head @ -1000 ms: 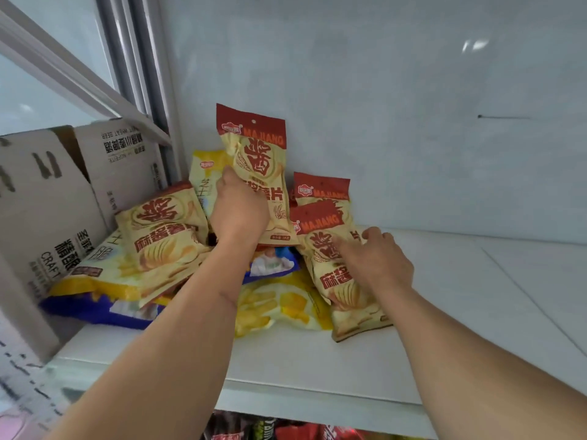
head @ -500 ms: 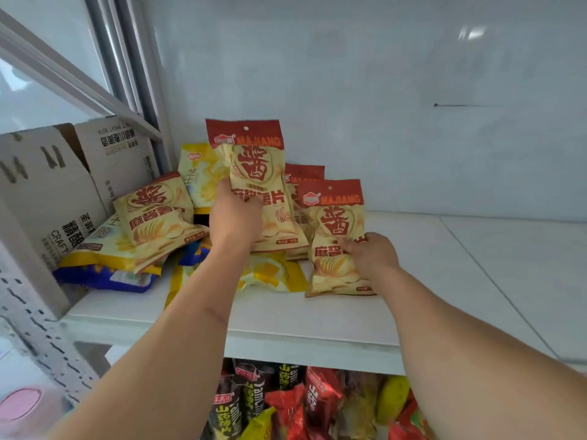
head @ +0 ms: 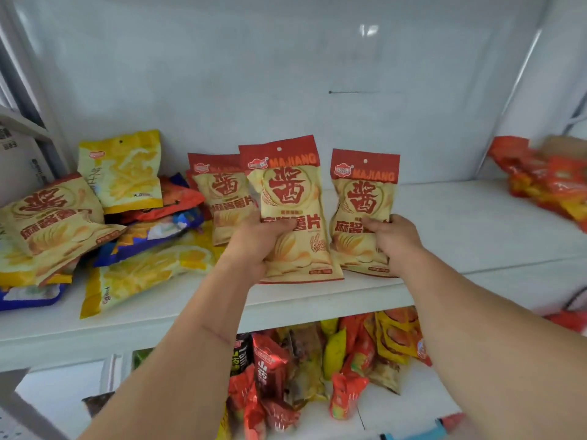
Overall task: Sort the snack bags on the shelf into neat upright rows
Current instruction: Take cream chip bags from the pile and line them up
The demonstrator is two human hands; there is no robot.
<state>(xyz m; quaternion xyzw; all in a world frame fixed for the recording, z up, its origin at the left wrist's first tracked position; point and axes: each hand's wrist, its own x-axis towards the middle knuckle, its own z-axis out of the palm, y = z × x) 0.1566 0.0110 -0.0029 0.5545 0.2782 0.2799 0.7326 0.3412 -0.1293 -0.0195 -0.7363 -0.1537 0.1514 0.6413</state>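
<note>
My left hand (head: 254, 242) grips a red-topped cream MAJIANG chip bag (head: 292, 198) upright near the front of the white shelf (head: 460, 223). Just to the right, my right hand (head: 394, 239) grips a second MAJIANG bag (head: 362, 195), also upright, its base on the shelf. Behind the left one stands a third MAJIANG bag (head: 216, 192), partly hidden. A loose heap at the left holds a tilted MAJIANG bag (head: 50, 214), a yellow bag (head: 124, 169) leaning on the back wall, a flat yellow bag (head: 143, 274) and blue and orange bags.
Orange-red bags (head: 546, 179) lie in a pile at the shelf's far right. Bare shelf lies between them and my right hand. The lower shelf holds several mixed red, yellow and black bags (head: 301, 369). A cardboard box (head: 19, 154) sits at the far left.
Both hands have carried their MAJIANG bags to the right, away from the heap, and stood them side by side. The view has swung right and down, showing more of the shelf.
</note>
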